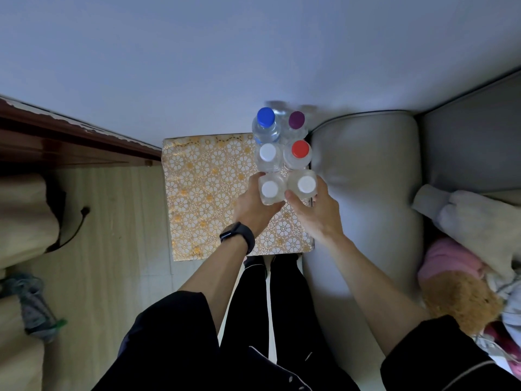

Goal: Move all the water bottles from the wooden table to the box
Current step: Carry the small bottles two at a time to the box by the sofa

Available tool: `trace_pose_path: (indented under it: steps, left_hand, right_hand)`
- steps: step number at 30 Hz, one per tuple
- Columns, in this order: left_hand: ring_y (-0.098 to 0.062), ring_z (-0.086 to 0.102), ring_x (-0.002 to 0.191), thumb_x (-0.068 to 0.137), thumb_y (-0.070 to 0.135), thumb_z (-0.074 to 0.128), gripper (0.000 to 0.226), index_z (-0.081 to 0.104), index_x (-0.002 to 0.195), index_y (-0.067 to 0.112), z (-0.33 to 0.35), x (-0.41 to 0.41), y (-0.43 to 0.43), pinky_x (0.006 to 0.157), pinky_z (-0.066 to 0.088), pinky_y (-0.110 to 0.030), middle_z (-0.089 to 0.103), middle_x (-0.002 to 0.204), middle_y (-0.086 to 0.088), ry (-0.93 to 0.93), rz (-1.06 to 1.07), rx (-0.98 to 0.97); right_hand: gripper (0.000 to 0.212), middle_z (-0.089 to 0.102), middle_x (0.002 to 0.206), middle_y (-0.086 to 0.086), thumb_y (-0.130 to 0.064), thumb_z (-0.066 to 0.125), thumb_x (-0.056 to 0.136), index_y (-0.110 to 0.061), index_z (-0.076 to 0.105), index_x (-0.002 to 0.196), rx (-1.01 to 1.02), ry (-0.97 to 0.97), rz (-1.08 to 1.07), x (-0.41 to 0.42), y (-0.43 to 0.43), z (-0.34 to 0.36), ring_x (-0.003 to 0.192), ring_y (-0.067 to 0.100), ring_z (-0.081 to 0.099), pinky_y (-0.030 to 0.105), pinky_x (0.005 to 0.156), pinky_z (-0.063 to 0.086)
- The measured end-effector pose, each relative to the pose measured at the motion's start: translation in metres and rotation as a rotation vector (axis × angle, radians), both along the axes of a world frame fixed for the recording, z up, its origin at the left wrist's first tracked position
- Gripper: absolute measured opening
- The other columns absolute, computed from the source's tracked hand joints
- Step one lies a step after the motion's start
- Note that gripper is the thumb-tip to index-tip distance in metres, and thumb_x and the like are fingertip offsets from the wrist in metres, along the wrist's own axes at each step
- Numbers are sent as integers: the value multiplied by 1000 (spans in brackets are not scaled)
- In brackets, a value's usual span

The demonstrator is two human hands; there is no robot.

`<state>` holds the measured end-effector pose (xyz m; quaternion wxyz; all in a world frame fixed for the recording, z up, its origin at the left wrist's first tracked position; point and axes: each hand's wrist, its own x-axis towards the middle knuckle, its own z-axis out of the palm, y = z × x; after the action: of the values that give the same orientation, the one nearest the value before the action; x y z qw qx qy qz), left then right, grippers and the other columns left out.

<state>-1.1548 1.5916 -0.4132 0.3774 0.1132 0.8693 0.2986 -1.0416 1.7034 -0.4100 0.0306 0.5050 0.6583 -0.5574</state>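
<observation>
Now my left grip [252,208] is curled round one white-capped bottle [270,189] and my right grip [317,214] round the next bottle [306,184], one each so two can go at once. Both are at the near end of the desk [203,179]; the blue-capped bottle [265,117], purple-capped bottle [296,119], red-capped bottle [300,149] and middle white bottle [267,151] wait behind. No box shows, so I cannot tell what it holds.

open: left half of counter [197,198], reachable from near edge | right: sofa arm [363,176] just beside bottles [300,150] | far: wall [225,66] just behind | middle: bottles packed in two tight columns | near: left hand [253,207], right hand [318,213] round front pair
</observation>
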Motion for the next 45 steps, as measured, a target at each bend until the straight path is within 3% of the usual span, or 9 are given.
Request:
trace_pose_path:
  steps: [7,14,20,24,27,32,38,42,45]
  left_hand:
    - [-32,69,92,82,41,78,94,19,154,28,-3,3,4,72,54,-37,72,108,-6,22,14,-30]
    - [-28,67,99,81,45,79,70,49,141,24,-8,-1,-9,75,51,-34,72,112,-4,57,-19,-22]
    - [-27,66,94,80,49,78,68,47,134,22,-5,6,-1,65,42,-31,71,109,-3,107,-13,-56]
    - [-27,67,88,80,46,79,66,44,131,22,-3,8,-2,55,39,-26,70,106,-2,99,-26,-48]
    - [-30,67,95,79,44,81,70,44,133,21,-2,0,-3,74,56,-40,70,110,-4,48,-43,-12]
    - [-27,64,105,74,44,86,79,42,136,19,4,-6,-4,86,55,-48,66,119,-3,4,-108,-16]
    - [-29,61,121,81,40,79,86,29,149,22,16,-6,-19,96,52,-51,55,143,-6,-23,-148,-50]
    - [-26,60,121,88,40,70,73,32,148,23,40,-4,-43,94,54,-45,54,144,-7,12,-203,-94]
    - [-25,57,124,90,38,68,69,33,149,24,71,-2,-65,91,51,-37,54,144,-5,5,-177,-84]
  right_hand:
    - [94,60,122,-24,-75,66,74,-51,16,150,14,-43,78,2,11,4,106,4,58,15,79,41]
    - [69,69,108,-20,-69,69,77,-53,37,137,37,-15,87,3,5,0,103,7,67,27,87,54]
    - [75,64,101,-37,-62,70,77,-59,30,140,-23,-3,53,-5,11,3,88,-22,59,-2,61,42]
    - [81,64,115,-30,-67,70,75,-61,26,143,-37,-30,77,-3,13,8,100,-9,61,8,74,44]
    - [85,64,124,-20,-71,73,70,-61,28,142,-51,-29,57,0,10,8,110,1,61,10,76,41]
    - [95,50,120,-43,-69,75,72,-62,17,146,-79,-16,54,0,13,15,116,-2,52,1,73,37]
    - [99,46,150,-20,-59,81,71,-55,21,150,-125,19,12,15,8,35,124,4,51,4,85,33]
    - [89,36,134,-44,-60,78,75,-56,27,148,-112,-15,71,40,-9,67,122,0,47,20,98,39]
    - [73,45,134,-33,-57,75,81,-50,40,145,-92,-50,123,57,-24,102,130,6,49,34,109,43]
